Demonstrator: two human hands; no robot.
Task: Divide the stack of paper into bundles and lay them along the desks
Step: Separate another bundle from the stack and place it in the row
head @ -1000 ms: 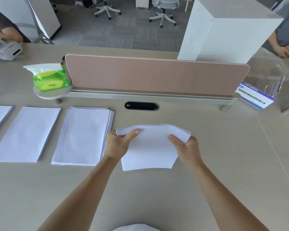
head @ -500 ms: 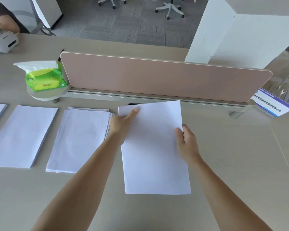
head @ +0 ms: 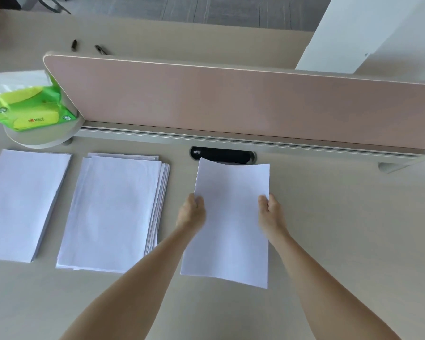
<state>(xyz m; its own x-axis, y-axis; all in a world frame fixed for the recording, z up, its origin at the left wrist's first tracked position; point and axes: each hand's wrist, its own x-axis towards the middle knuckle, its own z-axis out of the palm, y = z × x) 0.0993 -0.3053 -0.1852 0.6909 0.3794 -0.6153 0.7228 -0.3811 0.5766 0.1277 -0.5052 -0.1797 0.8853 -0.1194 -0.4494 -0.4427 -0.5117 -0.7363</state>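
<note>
Paper bundle [head: 231, 217], white and unprinted, is being held over the beige desk [head: 341, 229] directly in front of the person, with its long sides running away from the viewer. The left hand [head: 191, 212] is pinching the left long edge about midway along, with the thumb lying on the top sheet and the fingers passing out of sight underneath. The right hand [head: 271, 214] is gripping the right long edge at the same level and in the same manner. Both forearms are reaching in from the lower edge of the view.

The far short edge is bowing slightly upward and overlapping the near rim of a black oval cable port [head: 222, 154] set into the desk. Whether the near short edge is resting on the surface cannot be told.

Just to the left, apart from the held sheets, a second bundle [head: 113, 212] is lying flat with its sheets fanning unevenly along the right side. Further left, a third bundle [head: 22, 204] is lying flat with squarer edges. All three are lining up in a row on the near side of a pink divider panel [head: 231, 101], which is standing upright on a grey rail.

At the panel's left end a round shelf [head: 39, 139] is carrying a green tissue pack [head: 27, 106] with a white tissue sticking out. Beyond the panel two dark pens [head: 74, 44] are lying on the far side, and a white column [head: 378, 28] is rising at the upper right.
</note>
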